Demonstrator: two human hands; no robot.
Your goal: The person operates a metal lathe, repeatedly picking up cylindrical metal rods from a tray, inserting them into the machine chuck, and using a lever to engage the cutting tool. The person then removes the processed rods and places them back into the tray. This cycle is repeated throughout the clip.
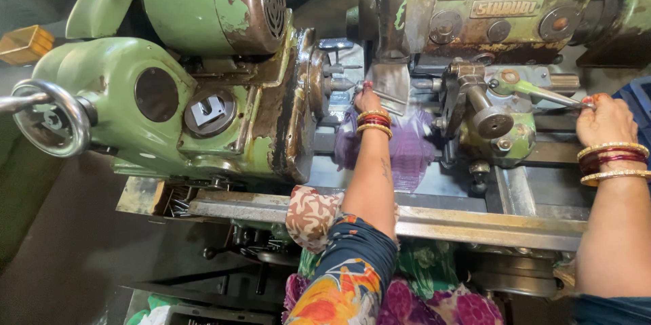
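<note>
Machine: a worn green lathe (203, 94) is filling the view, its paint flaking to rust, with the headstock and motor housing on the left and a second green casing at the upper right.

Left hand: the left hand (367, 100) is reaching deep into the gap beside the chuck (319, 84), fingertips bunched together near a thin metal piece at the spindle nose. Whether the fingers are actually pinching it I cannot tell, because the hand is small and partly turned away from here.

Why there: the arm is stretching straight across the bed rail (434, 220), seemingly because that narrow space by the spindle is the only way in to the work zone.

Right hand: the right hand (605, 120) is wrapping closed around the end of a long grey lever handle (553, 96), fingers curled over it with the thumb on top.

Why held so: gripping the far tip is giving the most leverage on the green pivot block (505, 84) it belongs to.

Purple cloth: a purple mesh cloth (410, 152) is lying on the bed under the left wrist, likely catching chips or oil.

Handwheel: a steel handwheel (51, 118) is sitting untouched at the far left, well apart from both hands.

Bangles: gold and red bangles (612, 160) are sitting on both wrists, near the moving parts.

Below: loose metal bits (178, 206) are collecting in a tray beneath the headstock.
</note>
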